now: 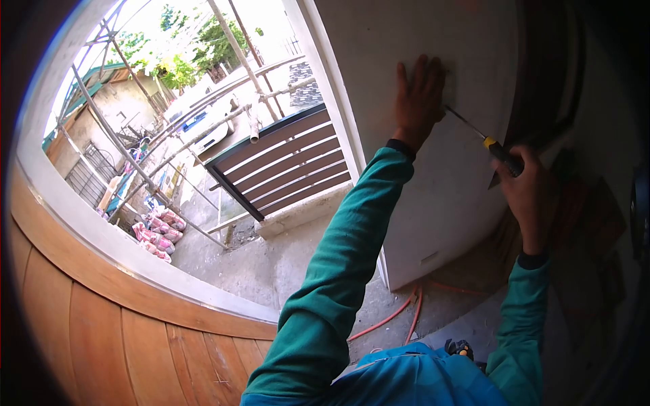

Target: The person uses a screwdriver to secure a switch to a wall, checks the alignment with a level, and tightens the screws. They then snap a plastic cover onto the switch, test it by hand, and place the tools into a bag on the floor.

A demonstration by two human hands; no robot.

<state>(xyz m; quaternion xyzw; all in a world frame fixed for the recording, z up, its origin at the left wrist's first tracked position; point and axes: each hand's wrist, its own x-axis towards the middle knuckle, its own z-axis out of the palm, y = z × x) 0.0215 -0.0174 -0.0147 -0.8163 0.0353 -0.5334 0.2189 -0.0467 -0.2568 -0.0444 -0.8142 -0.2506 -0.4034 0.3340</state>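
A screwdriver (489,141) with a black and yellow handle is held in my right hand (529,196), its fingers wrapped round the handle. The shaft points up and left to a pale wall panel (433,196). Its tip meets the panel beside my left hand (418,95). That hand lies against the panel with fingers stretched out, near a small pale plate (450,80) that is hard to make out in the shade. Whether a screw sits under the tip cannot be seen.
A wooden panelled surface (142,345) curves along the lower left. Beyond the opening stand a slatted railing (291,162), scaffold poles (122,139) and stacked sacks (159,233). An orange hose (414,314) lies on the floor below. Dark, indistinct items fill the right side.
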